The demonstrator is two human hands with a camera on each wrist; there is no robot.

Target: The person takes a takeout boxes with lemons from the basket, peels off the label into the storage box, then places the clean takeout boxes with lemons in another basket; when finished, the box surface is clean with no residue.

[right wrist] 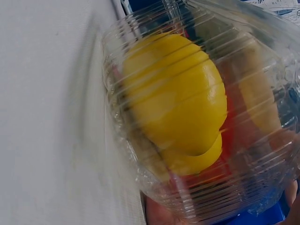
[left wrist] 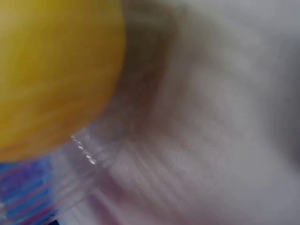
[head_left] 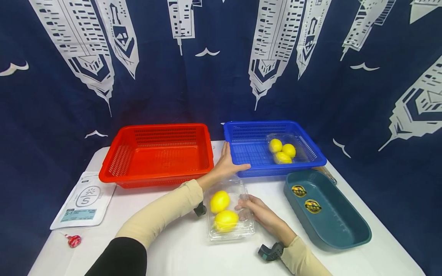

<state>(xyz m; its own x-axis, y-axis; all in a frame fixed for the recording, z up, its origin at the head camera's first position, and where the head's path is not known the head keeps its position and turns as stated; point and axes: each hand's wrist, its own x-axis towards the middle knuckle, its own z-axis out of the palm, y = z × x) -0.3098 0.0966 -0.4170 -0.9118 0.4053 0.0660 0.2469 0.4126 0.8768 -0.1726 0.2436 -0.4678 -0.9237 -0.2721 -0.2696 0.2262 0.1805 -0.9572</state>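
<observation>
A clear plastic box [head_left: 230, 230] with two lemons [head_left: 226, 221] inside is near the middle of the table. My right hand [head_left: 259, 214] grips its right side; some fingers show through the clear plastic. In the right wrist view the ribbed box wall lies over a lemon [right wrist: 173, 93]. My left hand [head_left: 228, 164] reaches past the box's far end, fingers straight and thumb spread, at the blue basket's [head_left: 272, 169] front left corner. Whether it touches the rim I cannot tell. The left wrist view is blurred, with a lemon [left wrist: 56, 70] close up.
Inside the blue basket, at its right, is another clear box with three lemons [head_left: 282, 157]. To the left stands a red basket [head_left: 165, 155]. A teal tray [head_left: 331, 214] with two stickers is at the right. A white pouch [head_left: 84, 201] and a red-wrapped lollipop [head_left: 73, 240] lie far left.
</observation>
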